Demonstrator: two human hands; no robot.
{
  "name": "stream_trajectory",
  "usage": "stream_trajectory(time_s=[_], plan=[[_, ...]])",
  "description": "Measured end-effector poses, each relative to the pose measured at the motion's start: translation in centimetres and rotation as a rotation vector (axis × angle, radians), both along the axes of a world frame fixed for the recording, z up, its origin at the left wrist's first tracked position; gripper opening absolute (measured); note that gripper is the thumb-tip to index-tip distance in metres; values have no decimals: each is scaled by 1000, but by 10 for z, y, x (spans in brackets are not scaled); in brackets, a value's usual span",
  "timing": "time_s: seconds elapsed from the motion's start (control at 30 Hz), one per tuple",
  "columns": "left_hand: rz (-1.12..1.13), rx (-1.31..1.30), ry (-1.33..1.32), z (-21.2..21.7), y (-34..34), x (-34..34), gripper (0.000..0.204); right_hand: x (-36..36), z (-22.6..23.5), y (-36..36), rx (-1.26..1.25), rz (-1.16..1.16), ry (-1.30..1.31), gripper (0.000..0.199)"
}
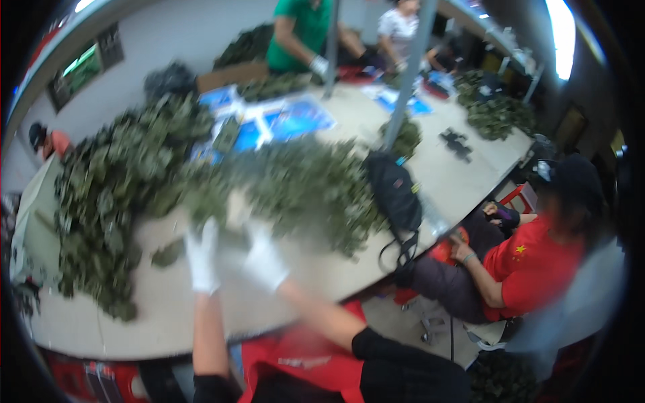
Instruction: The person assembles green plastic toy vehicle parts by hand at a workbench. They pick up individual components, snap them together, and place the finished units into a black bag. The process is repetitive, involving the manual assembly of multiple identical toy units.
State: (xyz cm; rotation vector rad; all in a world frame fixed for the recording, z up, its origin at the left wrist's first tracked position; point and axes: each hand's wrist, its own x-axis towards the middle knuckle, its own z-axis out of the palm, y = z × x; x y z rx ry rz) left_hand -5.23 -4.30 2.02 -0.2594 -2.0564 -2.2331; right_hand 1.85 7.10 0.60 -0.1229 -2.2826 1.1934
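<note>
Two white-gloved hands reach over a pale table, both smeared by motion. My left hand (pixel 203 258) points away from me, its fingertips against a green leafy sprig (pixel 203 201); the blur hides whether it grips the stem. Beside it, my right hand (pixel 265 258) is angled inward, its fingers too blurred to read. A narrow strip of leaves (pixel 232 239) shows between the gloves. Left of my left hand lies a small loose leafy piece (pixel 168 254). A broad pile of green leafy stems (pixel 309 195) spreads just beyond my right hand.
A tall leaf heap (pixel 114 188) covers the table's left side. Blue-and-white printed sheets (pixel 282 121) lie farther back. A black backpack (pixel 395 195) sits near the right edge, by a grey post (pixel 408 74). A person in red (pixel 537 269) sits at right; a person in green (pixel 299 33) stands across.
</note>
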Motion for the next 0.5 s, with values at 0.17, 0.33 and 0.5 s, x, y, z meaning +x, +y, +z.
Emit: stream_trajectory(time_s=[0.17,0.33,0.5], plan=[[-22,-209,91,20,-63,24,63,-5,9,39,-1384,473,-89,51],[554,-884,-30,-59,-153,-6,67,10,39,57,-1180,528,-27,63],[502,-458,2,-37,-159,14,68,14,53,39,-530,212,-20,67]])
